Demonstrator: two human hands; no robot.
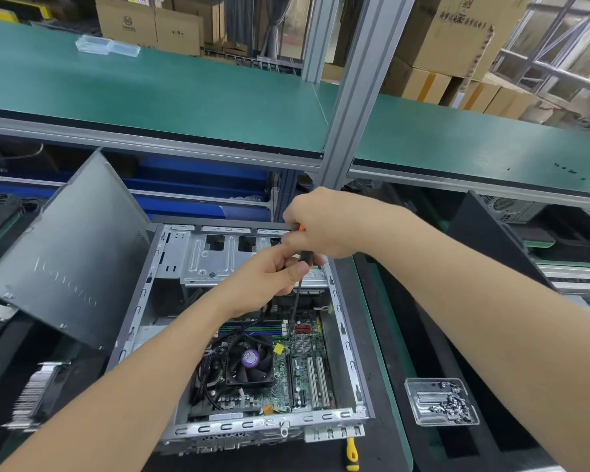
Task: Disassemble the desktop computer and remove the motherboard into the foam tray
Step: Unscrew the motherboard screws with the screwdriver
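The open computer case (341, 321) lies at centre, with its motherboard (304, 369) inside toward 6 o'clock and the drive cage (218, 264) toward 12. The side panel (72, 253) leans at 9 o'clock. A screw tray (410, 390) sits at 4, and a spare screwdriver (351, 454) lies at 5, just before the case. A shelf (167, 86) spans above at 12, with cardboard boxes (150, 25) behind it.

I cannot see most of the screwdriver (296, 303) handle. My right hand (324, 223) wraps it, leaving only an orange end and a black section exposed. The tip is too small for me to tell what it meets on the motherboard (300, 369). My left forearm (133, 379) covers part of the board's left side. The bottom edge cuts off the yellow-handled tool (351, 454). The side panel (72, 253) lettering is unreadable.
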